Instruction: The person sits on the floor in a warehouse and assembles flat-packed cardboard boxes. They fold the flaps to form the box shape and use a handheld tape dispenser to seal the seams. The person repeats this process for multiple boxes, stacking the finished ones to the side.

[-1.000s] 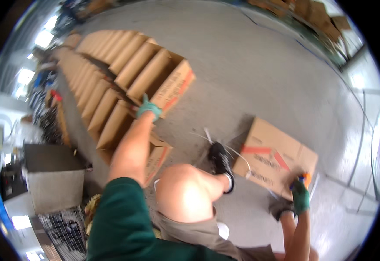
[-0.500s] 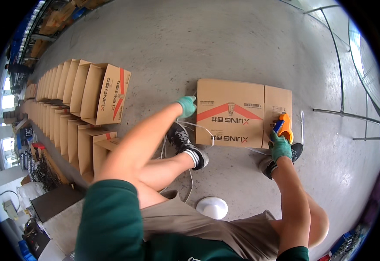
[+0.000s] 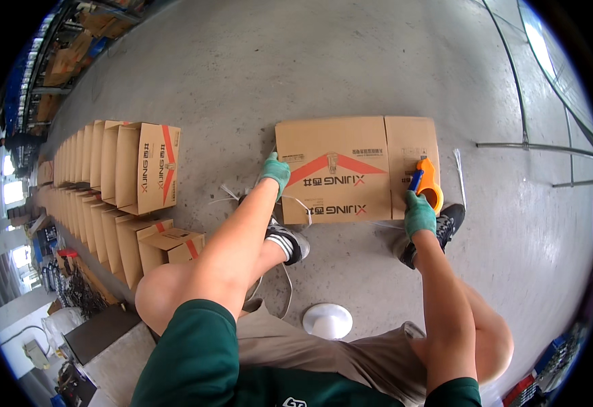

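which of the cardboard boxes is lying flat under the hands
The flattened cardboard box between the feet, apart from the standing rows at left; left hand and right hand rest on it.

Rows of folded cartons [image 3: 116, 183], white disc [image 3: 327, 320]

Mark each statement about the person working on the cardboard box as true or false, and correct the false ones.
1. The right hand holds an orange tape dispenser. True.
2. The left hand rests on the left edge of the flattened cardboard box. True.
3. Both hands are bare. False: both wear green gloves.
4. The rows of made-up boxes stand to the person's right. False: they stand to the left.
5. A white round object lies on the floor. True.
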A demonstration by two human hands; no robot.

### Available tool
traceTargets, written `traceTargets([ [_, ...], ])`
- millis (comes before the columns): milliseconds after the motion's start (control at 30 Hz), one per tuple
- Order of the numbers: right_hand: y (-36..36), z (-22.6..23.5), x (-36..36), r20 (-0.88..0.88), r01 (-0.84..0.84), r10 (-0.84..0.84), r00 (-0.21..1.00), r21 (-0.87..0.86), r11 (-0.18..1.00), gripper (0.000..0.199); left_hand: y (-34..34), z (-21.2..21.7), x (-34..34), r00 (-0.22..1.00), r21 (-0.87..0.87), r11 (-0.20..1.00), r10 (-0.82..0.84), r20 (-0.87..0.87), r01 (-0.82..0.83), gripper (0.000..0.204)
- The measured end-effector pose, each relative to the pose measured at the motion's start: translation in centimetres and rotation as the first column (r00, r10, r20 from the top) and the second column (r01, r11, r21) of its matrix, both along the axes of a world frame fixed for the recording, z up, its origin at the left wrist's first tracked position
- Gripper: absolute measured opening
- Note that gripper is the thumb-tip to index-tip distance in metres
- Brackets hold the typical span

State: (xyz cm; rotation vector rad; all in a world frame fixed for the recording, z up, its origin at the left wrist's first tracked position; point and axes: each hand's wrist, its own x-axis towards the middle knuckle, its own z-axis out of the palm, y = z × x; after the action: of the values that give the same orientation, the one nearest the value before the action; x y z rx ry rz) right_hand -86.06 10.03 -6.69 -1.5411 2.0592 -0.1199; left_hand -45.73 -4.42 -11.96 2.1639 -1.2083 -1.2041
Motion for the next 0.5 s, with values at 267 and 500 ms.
traceTargets([
  [267, 1.1, -0.4, -0.8, -0.087, -0.079, 0.074, 0.993, -0.065, 0.995, 0.026, -0.6, 2.1, -0.5, 0.955, -0.14, 0.983, 0.073, -0.288, -0.117, 0.028],
  [500, -1.4, 1.5, -1.2, -0.052, 0.175, -0.187, 0.981, -0.176, 0.969, 0.032, -5.3, 6.3, 7.9, 0.856, -0.209, 0.941, 0.131, -0.5, -0.266, 0.031],
])
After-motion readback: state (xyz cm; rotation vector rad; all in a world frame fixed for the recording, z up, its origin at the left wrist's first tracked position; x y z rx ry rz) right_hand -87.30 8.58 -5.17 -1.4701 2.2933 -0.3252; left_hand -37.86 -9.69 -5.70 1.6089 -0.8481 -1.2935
